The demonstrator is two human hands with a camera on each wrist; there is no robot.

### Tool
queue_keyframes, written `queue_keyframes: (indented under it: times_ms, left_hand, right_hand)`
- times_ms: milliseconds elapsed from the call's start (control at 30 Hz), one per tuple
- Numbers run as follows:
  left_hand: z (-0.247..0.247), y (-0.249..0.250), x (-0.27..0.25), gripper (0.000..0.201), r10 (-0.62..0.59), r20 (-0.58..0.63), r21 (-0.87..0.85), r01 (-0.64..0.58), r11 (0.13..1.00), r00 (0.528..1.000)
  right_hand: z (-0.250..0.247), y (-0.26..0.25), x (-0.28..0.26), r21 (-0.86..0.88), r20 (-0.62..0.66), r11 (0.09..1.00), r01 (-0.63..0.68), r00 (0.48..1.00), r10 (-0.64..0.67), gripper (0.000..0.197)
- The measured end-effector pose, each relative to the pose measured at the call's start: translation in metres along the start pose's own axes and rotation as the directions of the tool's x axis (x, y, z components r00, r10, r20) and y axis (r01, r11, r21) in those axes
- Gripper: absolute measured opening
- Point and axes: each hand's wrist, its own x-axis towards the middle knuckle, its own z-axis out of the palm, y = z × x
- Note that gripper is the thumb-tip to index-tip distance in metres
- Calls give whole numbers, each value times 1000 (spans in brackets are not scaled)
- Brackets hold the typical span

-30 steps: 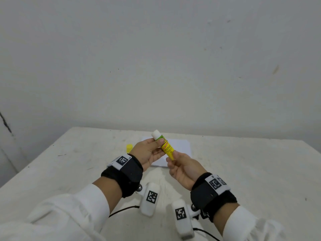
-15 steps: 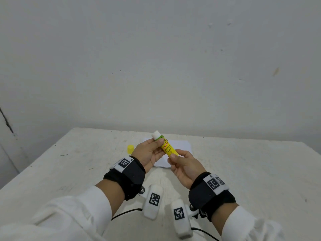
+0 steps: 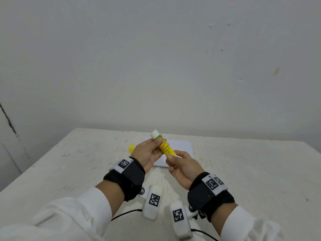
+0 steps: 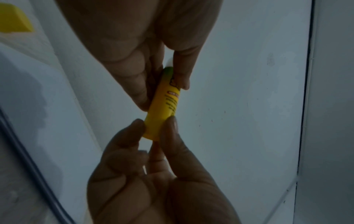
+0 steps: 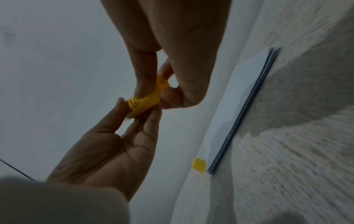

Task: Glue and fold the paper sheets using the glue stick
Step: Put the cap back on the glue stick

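Now holding the uncapped yellow plastic glue stick [image 3: 164, 145] up between both hands, white tip tilted up and away. Left hand [image 3: 147, 154] pinching the upper barrel near the green collar, right hand [image 3: 182, 166] pinching the bottom end. Lying flat just beyond the hands, the thin stack of white paper sheets [image 3: 178, 146]; sitting just past the left hand, the small yellow cap [image 3: 132, 148].

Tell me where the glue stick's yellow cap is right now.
In the head view the yellow cap stands on the table, just left of the paper sheets and beyond the left hand.
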Motion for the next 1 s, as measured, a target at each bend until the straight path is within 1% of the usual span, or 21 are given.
queue_keyframes:
  times_ms: [33, 67, 100, 133, 167, 200, 267, 333, 367, 400, 500, 533, 567, 633, 667, 733, 800, 833, 867, 933, 1000]
  left_hand:
    - [-1, 0, 0, 9, 0, -1, -2, 0, 1000, 1000]
    - [-1, 1, -1, 9, 0, -1, -2, 0, 1000, 1000]
    - [-1, 2, -1, 9, 0, 1, -1, 0, 1000, 1000]
    - [-2, 2, -1, 9, 1, 5, 3, -1, 1000, 1000]
    - [-2, 3, -1, 9, 1, 9, 7, -1, 1000, 1000]
    - [-2, 4, -1, 9, 2, 10, 9, -2, 1000, 1000]
    - [-2, 4, -2, 10, 2, 12, 11, -3, 1000, 1000]
    - [-2, 4, -2, 11, 2, 11, 16, -3, 1000, 1000]
    - [-3, 4, -2, 11, 3, 9, 18, -3, 1000, 1000]
    - [-3, 4, -2, 11, 3, 7, 22, -4, 1000, 1000]
    - [-5, 6, -3, 9, 14, -3, 25, -14, 1000, 1000]
    - [-7, 7, -3, 9, 17, -6, 24, -17, 1000, 1000]
    - [-8, 8, -3, 10, 18, -7, 24, -18, 1000, 1000]
    - [-11, 10, -3, 11, 16, -20, 27, -15, 1000, 1000]
    - [-13, 10, -2, 11, 13, -31, 30, -12, 999, 999]
    - [-20, 12, -3, 11, 10, -64, 50, -7, 999, 998]
    - [-31, 17, -3, 10, 2, -124, 89, 9, 996, 992]
    - [-38, 20, -4, 9, -8, -162, 113, 27, 993, 987]
    - [-46, 24, -4, 8, -22, -204, 141, 52, 989, 979]
    - [-64, 31, -5, 5, -55, -284, 181, 109, 977, 957]
    - [-80, 38, -6, 6, -80, -346, 190, 153, 970, 935]
  right_hand:
    - [1, -1, -2, -12, 8, 999, -38, 999, 38, 8]
    - [2, -2, -4, -31, 21, 996, -84, 996, 84, 16]
    - [2, -3, -5, -61, 21, 989, -135, 990, 136, 32]
    - [2, -3, -5, -77, 23, 985, -157, 987, 159, 41]
    - [3, -3, -4, -67, 32, 986, -154, 987, 157, 40]
    - [6, -3, -7, -43, 43, 991, -130, 990, 131, 31]
    - [9, -1, -6, -11, 36, 998, -54, 998, 54, 3]
    - [9, 1, -5, -14, 1, 1000, 4, 1000, -4, 18]
    - [8, 2, -3, -18, -2, 1000, 3, 1000, -3, 16]
    - [10, 0, -6, -25, 8, 999, -30, 1000, 30, 9]
    - [11, -1, -5, -74, 3, 986, -147, 989, 147, 36]
    - [11, -1, -5, -62, 18, 988, -145, 989, 146, 35]
    - [13, 0, -5, -47, 31, 991, -127, 991, 129, 28]
    - [16, 3, -2, -45, 42, 997, -59, 997, 60, 6]
    - [18, 5, -1, -76, 33, 997, -22, 999, 24, 9]
    - [23, 4, 2, -202, 22, 979, -10, 1000, 15, 22]
    - [28, 2, 6, -416, 45, 908, -48, 996, 73, 32]
    - [32, 0, 11, -538, 32, 840, -66, 995, 98, 38]
    - [36, -2, 18, -657, 3, 751, -69, 996, 94, 42]
    - [46, -6, 35, -840, -36, 541, -38, 999, 13, 40]
    - [61, -8, 55, -951, 8, 307, 27, 998, -63, 36]
